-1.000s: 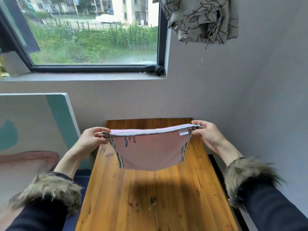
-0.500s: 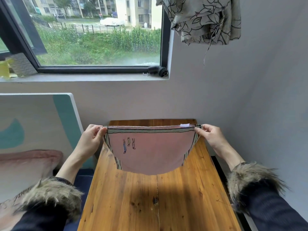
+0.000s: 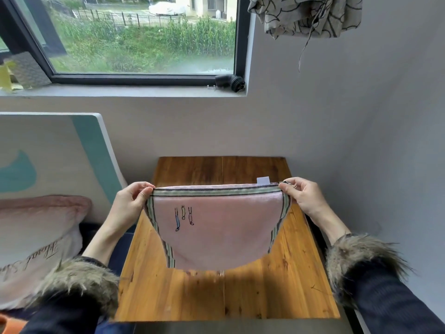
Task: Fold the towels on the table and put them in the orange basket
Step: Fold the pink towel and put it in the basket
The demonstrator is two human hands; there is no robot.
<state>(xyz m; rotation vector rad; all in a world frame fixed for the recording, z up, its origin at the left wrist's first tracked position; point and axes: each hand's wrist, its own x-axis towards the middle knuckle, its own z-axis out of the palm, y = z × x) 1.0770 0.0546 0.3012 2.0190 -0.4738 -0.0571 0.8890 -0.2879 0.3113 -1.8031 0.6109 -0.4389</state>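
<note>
A pink towel (image 3: 221,235) with striped borders and small embroidered figures hangs stretched in the air above the wooden table (image 3: 240,295). My left hand (image 3: 130,203) pinches its upper left corner. My right hand (image 3: 301,196) pinches the upper right corner, beside a white label. The towel's lower edge sags in a curve just above the tabletop. A sliver of orange (image 3: 9,326) shows at the bottom left corner; I cannot tell whether it is the basket.
The table stands against a grey wall under a window sill (image 3: 120,92) with a small black object (image 3: 230,83). A pink pillow (image 3: 36,237) and a white-and-teal panel (image 3: 60,150) lie to the left. Patterned cloth (image 3: 308,15) hangs at top right.
Both hands have raised the towel and pulled its top edge taut, so it now hangs facing me with the embroidered figures showing. The view has tilted slightly downward.
</note>
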